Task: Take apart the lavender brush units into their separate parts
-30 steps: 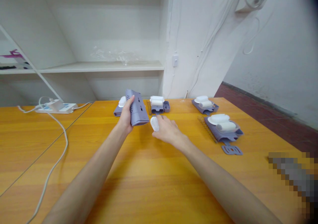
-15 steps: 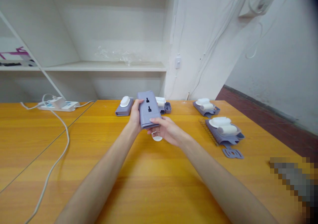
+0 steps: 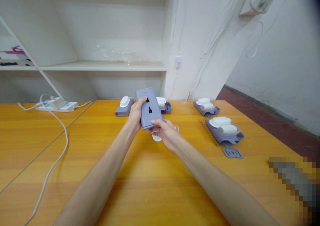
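Note:
Both hands hold a purple-grey plastic holder [image 3: 152, 114] tilted above the table, its flat face with two black keyhole slots turned towards me. My left hand [image 3: 135, 114] grips its left edge, the thumb lying on the face by the upper slot. At the lower right corner, my right hand [image 3: 166, 131] pinches it with the thumb on top and the other fingers underneath. Below those fingers shows a round white part [image 3: 157, 138] with a clear edge; I cannot tell whether it is held or attached. Behind the holder, another purple-grey unit with white parts [image 3: 161, 101] is partly hidden.
A similar purple-grey box [image 3: 123, 110] with a white piece on it stands at the back left. Two more sets [image 3: 206, 107] [image 3: 223, 132] sit on the right, near a slotted purple-grey plate [image 3: 233, 153]. A power strip [image 3: 57, 105] and its white cable [image 3: 65, 146] occupy the left.
My left thumb has slid from the holder's edge onto its face at the upper slot. The holder's top end has risen and shifted slightly left. The right hand keeps its hold.

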Available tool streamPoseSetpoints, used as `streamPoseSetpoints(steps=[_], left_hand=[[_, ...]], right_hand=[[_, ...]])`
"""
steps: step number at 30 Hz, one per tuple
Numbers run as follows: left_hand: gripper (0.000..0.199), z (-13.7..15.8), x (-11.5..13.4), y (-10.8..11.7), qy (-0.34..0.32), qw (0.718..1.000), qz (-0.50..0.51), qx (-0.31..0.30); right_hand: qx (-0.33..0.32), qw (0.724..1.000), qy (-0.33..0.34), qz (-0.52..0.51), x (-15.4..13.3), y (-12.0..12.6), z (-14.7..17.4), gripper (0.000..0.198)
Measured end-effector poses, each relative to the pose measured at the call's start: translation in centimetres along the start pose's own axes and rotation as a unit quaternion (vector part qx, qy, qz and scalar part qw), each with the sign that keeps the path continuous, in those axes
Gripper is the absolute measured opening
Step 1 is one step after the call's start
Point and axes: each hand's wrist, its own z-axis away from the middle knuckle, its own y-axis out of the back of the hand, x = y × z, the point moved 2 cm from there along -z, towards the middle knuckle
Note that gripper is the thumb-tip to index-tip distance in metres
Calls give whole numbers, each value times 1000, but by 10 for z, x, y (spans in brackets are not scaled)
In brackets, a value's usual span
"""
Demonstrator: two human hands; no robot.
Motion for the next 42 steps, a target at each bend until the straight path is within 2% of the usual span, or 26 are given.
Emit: streamPoseSetpoints(steps=[4,9,13,20,23,25,28,33,39,42], left_hand=[[46,1,2,-2,-16,1000,2,8],[42,6,7,-5,-41,999,-21,29],[41,8,6,-7,-33,997,-29,57],[38,5,-2,-10,2,997,-15,70],[38,3,-2,-10,-17,997,-17,74],[38,0,2,-9,-63,995,-11,82],[38,-4,10,-2,-128,986,9,103],[37,-6,13,3,-61,994,-5,86],[37,0,21,0,-90,993,-25,79],[50,5,31,1,-114,990,-49,60]], right_hand=[[50,997,57,25,3,1,-2,26],[-16,992,122,-36,10,3,-3,22],[-34,990,112,-76,14,7,-5,22],[-22,991,94,-96,17,9,-7,18],[-15,992,78,-96,16,9,-5,19],[-3,994,66,-92,17,8,-3,18],[10,995,53,-81,19,5,0,18],[14,997,65,-38,21,1,2,23],[30,992,105,69,5,5,7,26],[42,984,125,117,-4,8,10,26]])
